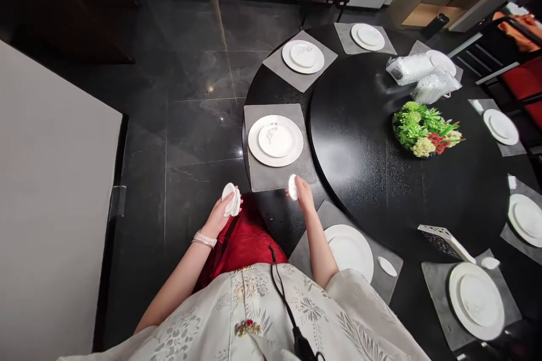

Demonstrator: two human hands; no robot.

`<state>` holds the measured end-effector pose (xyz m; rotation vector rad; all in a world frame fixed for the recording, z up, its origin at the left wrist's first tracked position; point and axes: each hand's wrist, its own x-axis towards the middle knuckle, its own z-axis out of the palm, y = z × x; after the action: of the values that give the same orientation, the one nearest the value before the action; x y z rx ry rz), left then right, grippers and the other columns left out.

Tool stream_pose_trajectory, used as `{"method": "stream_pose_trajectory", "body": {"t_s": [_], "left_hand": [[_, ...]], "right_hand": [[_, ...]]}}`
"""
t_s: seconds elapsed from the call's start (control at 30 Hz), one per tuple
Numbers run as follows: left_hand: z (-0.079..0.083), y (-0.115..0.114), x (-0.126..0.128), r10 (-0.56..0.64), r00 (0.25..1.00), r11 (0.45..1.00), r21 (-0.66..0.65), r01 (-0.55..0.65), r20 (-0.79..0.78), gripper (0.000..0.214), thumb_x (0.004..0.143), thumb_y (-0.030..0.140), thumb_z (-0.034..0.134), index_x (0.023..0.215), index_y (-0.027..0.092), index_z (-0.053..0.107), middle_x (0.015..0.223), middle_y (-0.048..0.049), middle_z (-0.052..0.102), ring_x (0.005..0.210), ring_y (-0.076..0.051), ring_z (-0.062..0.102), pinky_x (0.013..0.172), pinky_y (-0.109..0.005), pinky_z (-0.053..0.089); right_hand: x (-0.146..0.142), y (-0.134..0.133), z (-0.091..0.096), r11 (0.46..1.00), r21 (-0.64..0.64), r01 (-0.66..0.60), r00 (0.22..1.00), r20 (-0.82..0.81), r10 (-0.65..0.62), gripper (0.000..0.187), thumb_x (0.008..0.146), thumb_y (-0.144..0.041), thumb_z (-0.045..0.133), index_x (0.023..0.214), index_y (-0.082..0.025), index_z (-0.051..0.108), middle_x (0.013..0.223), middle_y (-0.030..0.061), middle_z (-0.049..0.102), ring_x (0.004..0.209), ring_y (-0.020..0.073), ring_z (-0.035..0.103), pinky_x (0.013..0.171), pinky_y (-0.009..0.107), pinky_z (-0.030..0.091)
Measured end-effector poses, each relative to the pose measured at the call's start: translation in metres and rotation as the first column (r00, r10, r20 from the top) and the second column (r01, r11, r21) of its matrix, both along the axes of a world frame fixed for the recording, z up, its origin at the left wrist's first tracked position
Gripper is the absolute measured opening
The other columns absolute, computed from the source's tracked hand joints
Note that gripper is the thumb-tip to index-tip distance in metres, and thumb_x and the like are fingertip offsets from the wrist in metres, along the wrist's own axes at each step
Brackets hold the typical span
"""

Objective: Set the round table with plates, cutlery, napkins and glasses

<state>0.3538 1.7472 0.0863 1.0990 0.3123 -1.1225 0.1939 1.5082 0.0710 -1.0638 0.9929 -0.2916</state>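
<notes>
While both hands hover at the near edge of the round black table [381, 208], the left hand [218, 215] cups a small stack of white oval dishes [231, 199] in a narrow, curled grip. The right hand [303, 194] pinches one such dish [292, 187] upright, just off the corner of a grey placemat [265, 177], while a matching dish [387, 266] lies on the next mat [383, 287] beside a white plate [349, 252].

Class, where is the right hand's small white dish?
In the head view, the small white dish is pinched in the right hand, at the near edge of a grey placemat.
</notes>
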Motion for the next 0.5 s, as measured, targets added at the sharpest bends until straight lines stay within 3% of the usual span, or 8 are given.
{"method": "stream_pose_trajectory", "body": {"t_s": [0.03,0.1,0.17,0.3,0.5], "left_hand": [[-0.001,-0.002,0.008,-0.004,1.000,1.000,0.008,0.004,0.006,0.046,0.078,0.027,0.068,0.122,0.018,0.059,0.092,-0.0064,0.070,0.072,-0.016,0.069,0.055,-0.023,0.056],[-0.002,-0.009,0.020,-0.017,1.000,1.000,0.019,0.016,0.014,0.045,0.078,0.026,0.067,0.122,0.018,0.059,0.093,-0.0064,0.070,0.071,-0.016,0.069,0.055,-0.023,0.056],[-0.002,-0.016,0.027,-0.033,0.999,0.999,0.022,0.033,0.009,0.045,0.078,0.026,0.067,0.121,0.018,0.059,0.093,-0.0063,0.070,0.072,-0.016,0.069,0.055,-0.023,0.057],[-0.001,-0.026,0.038,-0.066,0.998,0.998,0.020,0.066,-0.012,0.045,0.079,0.028,0.067,0.122,0.020,0.059,0.092,-0.0054,0.070,0.074,-0.016,0.069,0.057,-0.024,0.057],[0.000,-0.034,0.068,-0.114,0.993,0.992,0.049,0.115,-0.028,0.046,0.078,0.028,0.068,0.122,0.019,0.060,0.097,-0.0069,0.070,0.075,-0.016,0.069,0.057,-0.022,0.056]], "right_hand": [[0.000,-0.013,-0.013,0.989,-0.147,0.033,0.994,-0.100,-0.048,0.044,0.080,-0.062,0.047,0.083,-0.019,0.054,0.063,0.0021,0.057,0.054,0.0156,0.052,0.051,0.029,0.043],[0.000,-0.038,-0.039,0.912,-0.410,0.007,0.956,-0.264,-0.126,0.038,0.083,-0.056,0.046,0.083,-0.019,0.053,0.071,0.0030,0.057,0.064,0.0157,0.053,0.062,0.030,0.045],[0.001,-0.058,-0.058,0.833,-0.548,-0.078,0.915,-0.371,-0.158,0.033,0.084,-0.047,0.046,0.091,-0.016,0.055,0.087,0.0068,0.059,0.079,0.0168,0.053,0.078,0.033,0.044],[0.002,-0.065,-0.073,0.768,-0.626,-0.135,0.877,-0.436,-0.202,0.041,0.078,-0.038,0.057,0.108,-0.012,0.053,0.115,0.0156,0.052,0.105,0.0225,0.044,0.098,0.039,0.030],[-0.007,-0.046,-0.072,0.733,-0.669,-0.123,0.855,-0.446,-0.263,0.041,0.076,-0.036,0.058,0.110,-0.013,0.055,0.115,0.0175,0.050,0.103,0.0258,0.041,0.098,0.041,0.028]]}}
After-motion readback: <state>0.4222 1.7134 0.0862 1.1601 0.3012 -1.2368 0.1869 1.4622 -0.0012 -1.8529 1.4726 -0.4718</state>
